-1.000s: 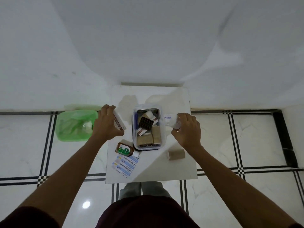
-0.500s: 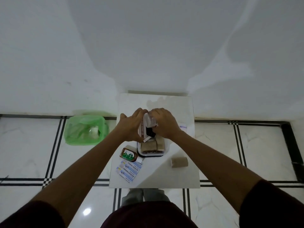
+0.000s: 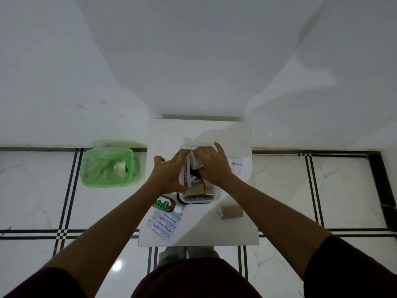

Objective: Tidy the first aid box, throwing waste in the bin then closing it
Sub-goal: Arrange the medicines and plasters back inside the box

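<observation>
Both hands have closed in over the first aid box since a second ago, when the left held a white carton out to the side and the right gripped a clear packet at the box's right edge; over the last half second they have hardly shifted.

Nearest, at 6 o'clock on the white table [image 3: 234, 233], lie the antiseptic bandage strips [image 3: 164, 223], fanned flat. Just beyond them, toward 7 o'clock of the box, a small brown antiseptic bottle [image 3: 165, 204] lies on its side. At 5 o'clock of the box a tan bandage roll [image 3: 231, 212] rests alone on the tabletop.

The first aid box [image 3: 198, 195] sits mid-table, lid off, with tan bandage rolls visible in its near end. Over it, the left hand [image 3: 169, 175] is closed around a white carton [image 3: 186, 173] with a red-brown printed edge, holding it upright on its long side at the box's left wall. The right hand [image 3: 211, 166] presses on small white packs beside the carton, fingers curled; whether it grips one I cannot tell.

At 3 o'clock of the box a clear packet [image 3: 236, 165] lies flat near the table's right edge. At 9 o'clock, on the floor, stands the green-lined bin [image 3: 107, 168] with some waste inside.
</observation>
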### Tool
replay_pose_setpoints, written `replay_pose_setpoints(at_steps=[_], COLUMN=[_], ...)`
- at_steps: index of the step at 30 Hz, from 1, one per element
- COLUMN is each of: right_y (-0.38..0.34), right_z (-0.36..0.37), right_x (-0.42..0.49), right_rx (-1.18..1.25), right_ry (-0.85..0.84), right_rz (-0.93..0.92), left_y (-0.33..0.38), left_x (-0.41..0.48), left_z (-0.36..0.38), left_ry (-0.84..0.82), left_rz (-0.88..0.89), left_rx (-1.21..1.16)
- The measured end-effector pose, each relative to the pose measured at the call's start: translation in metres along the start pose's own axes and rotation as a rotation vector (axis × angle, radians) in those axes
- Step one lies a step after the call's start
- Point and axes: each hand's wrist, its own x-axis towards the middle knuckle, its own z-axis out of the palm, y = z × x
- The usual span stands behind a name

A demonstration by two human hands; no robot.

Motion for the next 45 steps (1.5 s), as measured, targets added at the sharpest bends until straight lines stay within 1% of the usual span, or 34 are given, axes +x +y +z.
replay_pose_setpoints(at_steps=[6,9,15,16,18,21,23,26,30,33,36,39,42,45], right_y=[-0.002,-0.005,-0.005,-0.005,-0.004,-0.001,0.002,0.006,0.006,0.004,0.003,0.004,0.008,0.012], right_z=[0.003,0.003,-0.004,-0.005,-0.011,-0.021,-0.025,-0.021,-0.007,0.008,0.023,0.035,0.04,0.041], right_x=[0.001,0.002,-0.001,-0.004,-0.012,-0.032,-0.052,-0.083,-0.118,-0.142,-0.158,-0.167,-0.17,-0.17], right_rx=[0.014,0.02,0.028,0.027,0.021,0.006,0.0,0.007,0.086,0.125,0.072,0.024,0.072,0.028], right_ry=[0.032,-0.006,-0.031,-0.023,0.019,0.125,0.178,0.163,0.145,0.04,-0.11,-0.211,-0.217,-0.224], right_rz=[0.052,0.075,0.101,0.109,0.12,0.124,0.129,0.154,0.216,0.275,0.279,0.293,0.311,0.295], left_y=[0.005,0.007,0.002,0.0,-0.003,-0.009,-0.012,-0.019,-0.025,-0.028,-0.031,-0.035,-0.038,-0.04], left_x=[0.015,0.013,0.01,0.007,-0.002,-0.025,-0.048,-0.081,-0.11,-0.117,-0.115,-0.109,-0.102,-0.097], left_z=[0.01,0.014,0.005,0.001,-0.007,-0.014,-0.01,0.009,0.043,0.064,0.079,0.087,0.09,0.095], left_ry=[-0.04,-0.034,-0.044,-0.011,0.11,0.287,0.334,0.294,0.166,0.058,-0.034,-0.04,-0.009,0.002], left_rz=[-0.091,-0.131,-0.102,-0.087,-0.067,-0.06,-0.049,-0.032,-0.027,-0.018,0.011,0.017,0.025,0.038], left_rx=[0.06,0.032,0.057,0.036,-0.008,-0.057,-0.094,-0.11,-0.088,-0.059,-0.006,0.032,0.034,0.059])
